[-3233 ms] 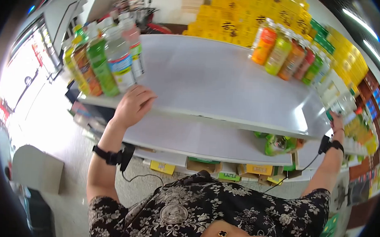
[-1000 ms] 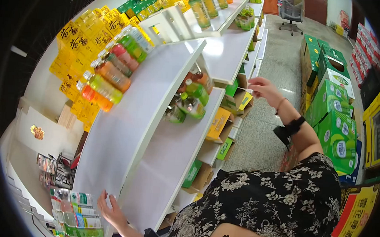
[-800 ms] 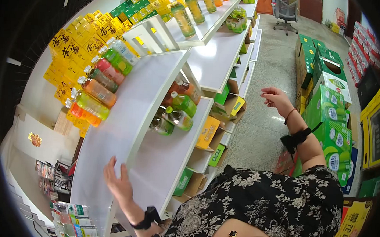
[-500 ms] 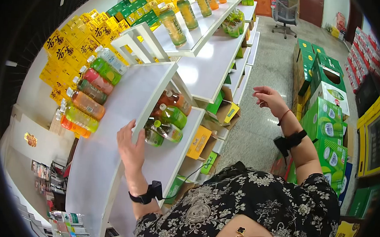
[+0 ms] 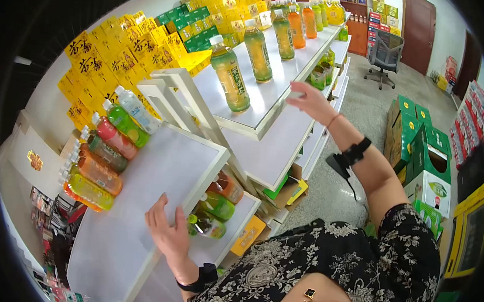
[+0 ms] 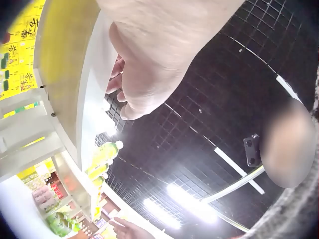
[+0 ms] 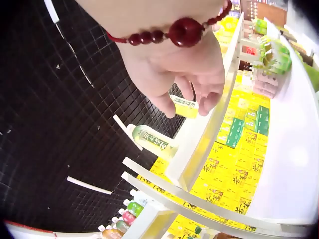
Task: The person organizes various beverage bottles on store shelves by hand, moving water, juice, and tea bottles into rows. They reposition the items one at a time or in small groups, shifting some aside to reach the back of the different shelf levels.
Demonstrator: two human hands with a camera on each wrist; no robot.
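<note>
In the head view my left hand (image 5: 168, 231) is over the front edge of the near white shelf (image 5: 141, 222), fingers loosely bent and holding nothing. My right hand (image 5: 312, 103) is beside the front edge of the farther shelf (image 5: 206, 93), empty, with relaxed fingers. Green-tea bottles with white caps stand on that farther shelf, the closest one (image 5: 231, 77) near its corner. A row of mixed drink bottles, among them a pink one (image 5: 114, 137), lines the back of the near shelf. In the right wrist view the right hand (image 7: 179, 74) hangs by the shelf edge.
White upright frames (image 5: 192, 111) divide the two shelves. More bottles (image 5: 216, 206) sit on the lower shelf. Yellow boxes (image 5: 105, 64) are stacked behind. Green cartons (image 5: 405, 131) line the aisle at right, and an office chair (image 5: 385, 52) stands farther back.
The view has swung from the near shelf toward the farther one. My right hand, earlier at a bottle, then over the aisle, is now at the farther shelf's edge. The left hand remains empty.
</note>
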